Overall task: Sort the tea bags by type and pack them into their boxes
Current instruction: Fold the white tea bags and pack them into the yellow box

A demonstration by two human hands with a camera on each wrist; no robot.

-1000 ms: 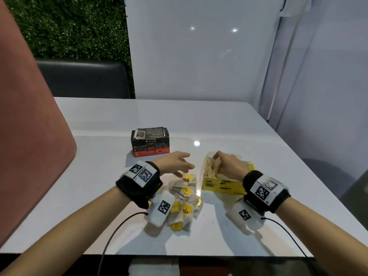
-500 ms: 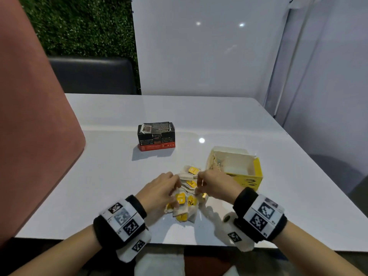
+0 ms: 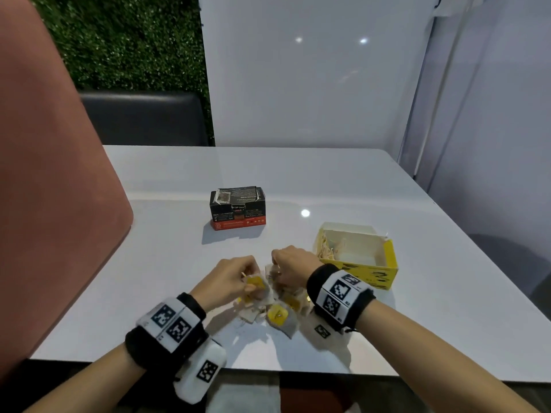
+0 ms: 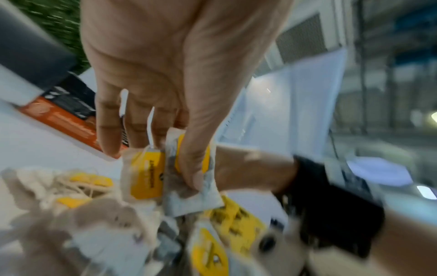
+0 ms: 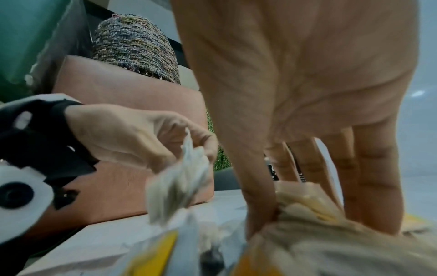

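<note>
Lying under both hands, tea bags, each gripping some.

We seem to be in a café or lounge booth: a glossy white counter stands between a pink upholstered seat and a dark padded bench, backed by an artificial green hedge wall and plain white partition panels.

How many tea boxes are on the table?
2: a black and red box at the middle of the table, and an open yellow box just beyond the right hand.
</note>
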